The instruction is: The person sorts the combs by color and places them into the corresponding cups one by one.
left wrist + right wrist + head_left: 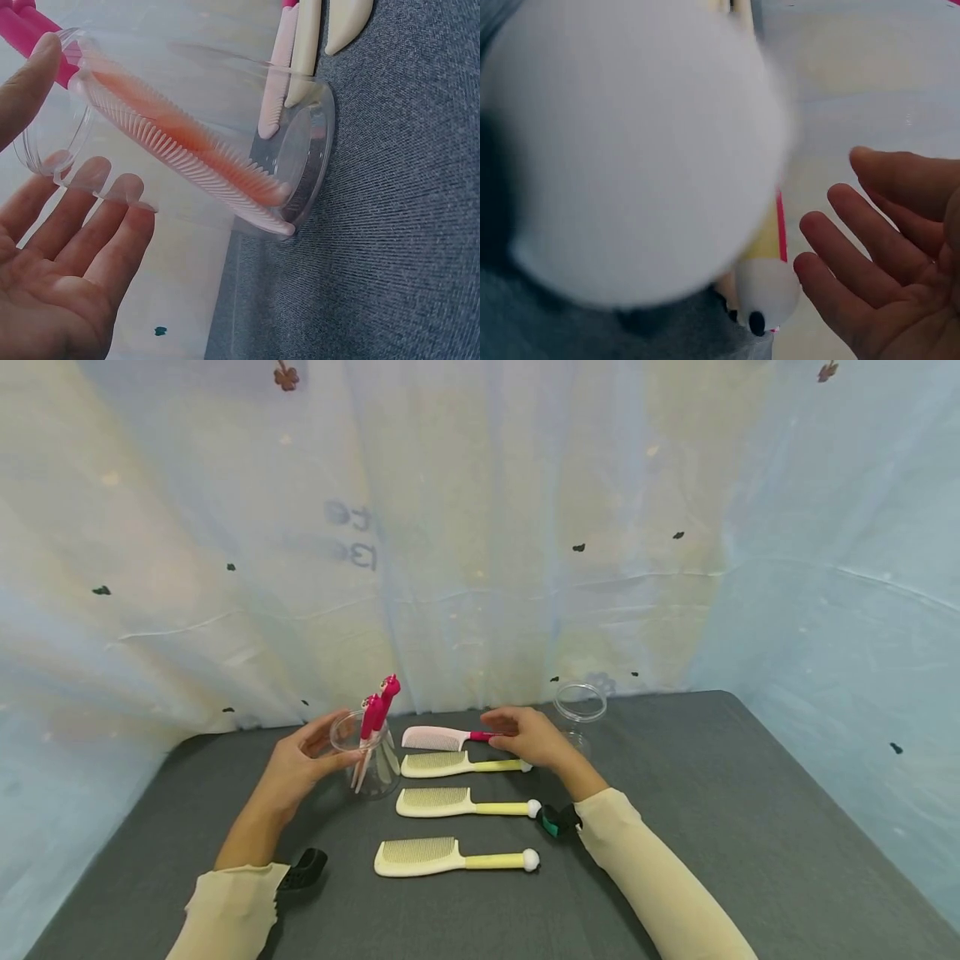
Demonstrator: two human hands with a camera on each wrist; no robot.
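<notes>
A clear plastic cup (372,768) stands on the grey table (712,827) with two pink-handled combs (378,706) upright inside it. My left hand (300,764) is open beside the cup. In the left wrist view the thumb and straight fingers of the left hand (67,247) touch the cup's rim (71,176), and the combs' teeth (187,146) show through the wall. A pink comb (435,737) lies flat. My right hand (528,737) hovers open over its dark pink handle. In the right wrist view the right hand (870,247) shows a bare palm and holds nothing.
Three cream combs with yellow handles (457,764) (465,804) (450,857) lie in a row nearer to me. An empty clear jar (579,706) stands behind the right hand. A blurred white ball end (630,150) fills much of the right wrist view. Pale curtains enclose the table.
</notes>
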